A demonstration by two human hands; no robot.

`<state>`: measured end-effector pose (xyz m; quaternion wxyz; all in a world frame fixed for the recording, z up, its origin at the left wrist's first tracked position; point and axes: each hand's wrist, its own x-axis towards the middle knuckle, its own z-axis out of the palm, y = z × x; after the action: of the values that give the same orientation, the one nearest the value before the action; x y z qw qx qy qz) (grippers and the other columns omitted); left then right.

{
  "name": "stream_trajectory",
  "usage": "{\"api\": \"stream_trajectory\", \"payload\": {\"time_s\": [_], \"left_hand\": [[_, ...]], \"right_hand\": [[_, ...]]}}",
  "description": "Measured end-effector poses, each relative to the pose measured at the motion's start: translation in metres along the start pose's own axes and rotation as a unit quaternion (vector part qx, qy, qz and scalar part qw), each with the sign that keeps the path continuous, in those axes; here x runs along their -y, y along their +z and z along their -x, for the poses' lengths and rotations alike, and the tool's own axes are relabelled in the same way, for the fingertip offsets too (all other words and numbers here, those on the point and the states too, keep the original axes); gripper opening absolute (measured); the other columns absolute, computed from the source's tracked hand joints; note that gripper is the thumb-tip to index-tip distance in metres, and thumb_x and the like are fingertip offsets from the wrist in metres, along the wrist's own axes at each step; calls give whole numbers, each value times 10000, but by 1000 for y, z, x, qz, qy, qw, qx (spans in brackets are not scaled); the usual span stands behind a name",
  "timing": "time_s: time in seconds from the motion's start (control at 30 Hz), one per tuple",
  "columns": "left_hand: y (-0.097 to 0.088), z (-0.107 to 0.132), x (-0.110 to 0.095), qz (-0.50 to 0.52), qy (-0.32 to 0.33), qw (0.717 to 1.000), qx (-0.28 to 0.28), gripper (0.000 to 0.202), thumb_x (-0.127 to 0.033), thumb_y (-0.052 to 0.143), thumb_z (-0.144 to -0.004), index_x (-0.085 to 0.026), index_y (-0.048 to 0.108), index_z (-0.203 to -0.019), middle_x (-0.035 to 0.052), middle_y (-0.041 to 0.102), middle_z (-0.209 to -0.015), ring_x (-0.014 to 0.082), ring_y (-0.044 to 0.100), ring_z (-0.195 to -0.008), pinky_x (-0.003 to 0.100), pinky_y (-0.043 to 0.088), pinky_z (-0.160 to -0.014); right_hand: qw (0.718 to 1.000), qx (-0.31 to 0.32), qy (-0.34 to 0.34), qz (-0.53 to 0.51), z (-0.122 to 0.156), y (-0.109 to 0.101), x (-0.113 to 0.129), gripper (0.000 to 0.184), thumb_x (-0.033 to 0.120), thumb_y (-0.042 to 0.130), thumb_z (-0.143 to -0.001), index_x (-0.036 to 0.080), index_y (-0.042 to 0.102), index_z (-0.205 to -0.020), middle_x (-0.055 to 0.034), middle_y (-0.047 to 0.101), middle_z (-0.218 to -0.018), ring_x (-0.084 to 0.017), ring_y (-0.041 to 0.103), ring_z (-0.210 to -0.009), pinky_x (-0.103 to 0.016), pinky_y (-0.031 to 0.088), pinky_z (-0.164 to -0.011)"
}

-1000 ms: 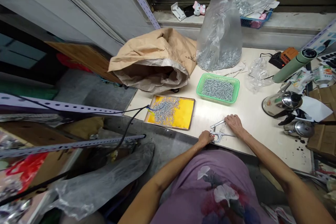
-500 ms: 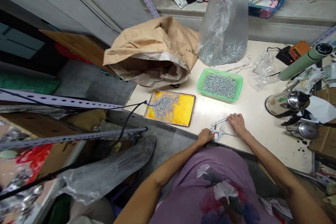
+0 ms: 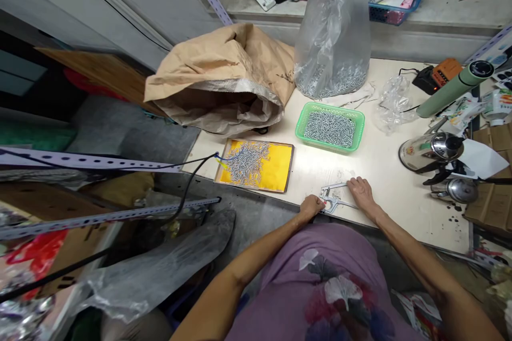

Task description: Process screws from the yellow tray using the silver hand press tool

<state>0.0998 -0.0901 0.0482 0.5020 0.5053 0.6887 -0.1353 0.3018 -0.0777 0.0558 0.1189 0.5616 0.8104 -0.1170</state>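
A silvery metal tool with a lever arm [image 3: 335,186] lies at the front edge of the table. My right hand [image 3: 361,194] is closed on the right end of its lever, fingers curled over it. At the tool's left end is my left hand [image 3: 311,206], thumb and fingers pinched together. Whatever it pinches is too small to make out. Left of the hands, a yellow tray [image 3: 279,168] bears a heap of small metal pins or screws [image 3: 245,162]. Beyond the tool stands a green plastic basket [image 3: 301,129] full of similar small metal pieces [image 3: 329,129].
At the back are a large open brown paper sack [image 3: 224,64] and a clear plastic bag [image 3: 336,37] of metal pieces. A steel kettle [image 3: 428,152], a small metal pot [image 3: 460,194] and a green flask [image 3: 452,90] stand on the right. Black cable [image 3: 188,186] hangs at the left.
The whole view has shifted slightly, so the table's things appear a little further left. Both hands stay at the same ends of the tool, with no clear movement.
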Motion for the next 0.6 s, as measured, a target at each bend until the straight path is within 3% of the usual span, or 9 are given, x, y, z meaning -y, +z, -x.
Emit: {"api": "stream_trajectory", "payload": {"time_s": [0.47,0.6], "left_hand": [[-2,-5,3,-1,13,1000,18,127,-267,668,-740,-145,691,-711,-18,598,-599,111,534,-609,203,326,-558],[-2,-4,4,-4,16,1000,21,139,-279,673,-737,-142,690,-720,-15,608,-610,111,538,-613,203,336,-565]], "right_hand": [[994,-46,72,-62,12,12,7,279,83,373,-892,186,632,-899,-88,617,-887,-204,456,-893,-305,321,-721],[993,-49,44,-96,18,16,7,252,234,442,-902,178,604,-1086,-105,629,-1029,-227,474,-980,-324,360,-797]]}}
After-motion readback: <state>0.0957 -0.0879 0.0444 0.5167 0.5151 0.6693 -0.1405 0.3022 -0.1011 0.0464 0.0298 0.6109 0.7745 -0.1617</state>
